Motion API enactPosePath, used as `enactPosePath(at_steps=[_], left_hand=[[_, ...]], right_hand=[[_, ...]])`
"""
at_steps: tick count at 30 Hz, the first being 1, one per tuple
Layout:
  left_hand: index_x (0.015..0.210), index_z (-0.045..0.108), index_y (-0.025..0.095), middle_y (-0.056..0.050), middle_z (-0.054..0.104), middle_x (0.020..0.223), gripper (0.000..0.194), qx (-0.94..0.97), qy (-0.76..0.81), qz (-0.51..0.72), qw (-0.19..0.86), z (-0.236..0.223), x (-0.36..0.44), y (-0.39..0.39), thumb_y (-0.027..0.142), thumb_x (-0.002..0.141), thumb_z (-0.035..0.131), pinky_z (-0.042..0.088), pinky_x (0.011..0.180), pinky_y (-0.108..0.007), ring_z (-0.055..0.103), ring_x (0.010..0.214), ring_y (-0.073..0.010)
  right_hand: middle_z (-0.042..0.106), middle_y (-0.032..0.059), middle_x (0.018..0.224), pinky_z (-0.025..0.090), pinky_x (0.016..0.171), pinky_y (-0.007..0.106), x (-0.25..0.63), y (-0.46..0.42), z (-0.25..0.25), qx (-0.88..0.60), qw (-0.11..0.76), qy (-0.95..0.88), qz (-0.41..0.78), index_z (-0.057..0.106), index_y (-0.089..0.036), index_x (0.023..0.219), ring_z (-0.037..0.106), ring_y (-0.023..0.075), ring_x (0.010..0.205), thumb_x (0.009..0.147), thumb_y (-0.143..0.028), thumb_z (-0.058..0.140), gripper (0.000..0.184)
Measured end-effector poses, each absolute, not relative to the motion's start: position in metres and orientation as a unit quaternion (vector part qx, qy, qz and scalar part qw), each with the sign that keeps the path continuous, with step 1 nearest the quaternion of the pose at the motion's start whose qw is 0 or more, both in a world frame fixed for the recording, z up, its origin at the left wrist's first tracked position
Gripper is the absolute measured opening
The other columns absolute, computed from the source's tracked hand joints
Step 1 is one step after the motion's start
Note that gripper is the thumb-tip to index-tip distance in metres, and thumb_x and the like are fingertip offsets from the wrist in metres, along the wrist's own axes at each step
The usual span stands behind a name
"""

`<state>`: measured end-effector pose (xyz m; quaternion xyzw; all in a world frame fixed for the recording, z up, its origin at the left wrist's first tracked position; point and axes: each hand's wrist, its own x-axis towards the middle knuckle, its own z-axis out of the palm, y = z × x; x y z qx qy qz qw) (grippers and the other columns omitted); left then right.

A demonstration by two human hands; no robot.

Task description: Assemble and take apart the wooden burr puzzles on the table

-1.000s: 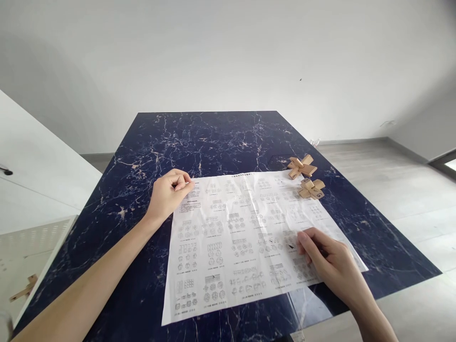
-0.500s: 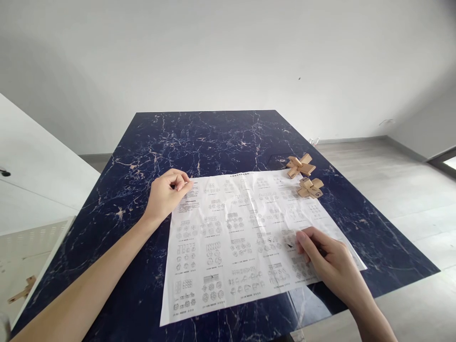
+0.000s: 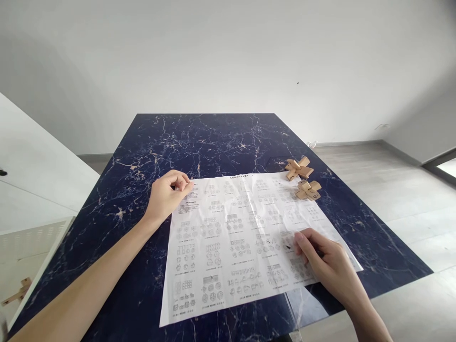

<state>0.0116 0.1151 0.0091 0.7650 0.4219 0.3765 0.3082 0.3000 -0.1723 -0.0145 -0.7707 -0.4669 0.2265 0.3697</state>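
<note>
A large white instruction sheet, creased and printed with rows of small puzzle diagrams, lies on the dark blue marbled table. At its upper left corner my left hand is closed, thumb and forefinger pinching the paper's edge. My right hand is over the sheet's lower right part, fingers curled in and thumb against the forefinger. Whether anything is between those fingertips is hidden. Two wooden interlocking burr puzzles sit at the upper right: one puzzle by the sheet's top edge, the other puzzle on the paper, with letters on its ends.
The blue marbled table reaches toward a pale wall. Another wooden piece shows low at the left, beyond the table's edge. A white cabinet-like panel stands left; grey flooring lies right.
The view has shifted slightly. Both hands keep nearly the same places on the sheet, and the wooden puzzles have not moved on the table.
</note>
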Motion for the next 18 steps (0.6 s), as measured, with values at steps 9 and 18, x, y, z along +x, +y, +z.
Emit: enactPosePath(at_steps=[9, 18], left_hand=[[0.056, 0.030, 0.020, -0.004, 0.072, 0.094, 0.049, 0.765, 0.426, 0.369, 0.312, 0.0114, 0.0110, 0.1133, 0.031, 0.082, 0.071, 0.048, 0.079, -0.034, 0.067, 0.082, -0.0190], [0.057, 0.046, 0.020, -0.005, 0.073, 0.095, 0.039, 0.772, 0.418, 0.368, 0.308, 0.0086, 0.0103, 0.1155, 0.034, 0.082, 0.071, 0.047, 0.073, -0.033, 0.065, 0.079, -0.0188]], right_hand=[[0.055, -0.0010, 0.060, 0.038, 0.053, 0.030, 0.3070, -0.1726, -0.0196, -0.769, 0.360, -0.474, 0.234, 0.063, -0.024, 0.076, 0.052, 0.0175, 0.054, 0.109, -0.061, 0.052, 0.051], [0.054, -0.0010, 0.061, 0.039, 0.053, 0.030, 0.3025, -0.1723, -0.0154, -0.769, 0.369, -0.468, 0.232, 0.063, -0.024, 0.075, 0.050, 0.0169, 0.054, 0.109, -0.061, 0.052, 0.051]])
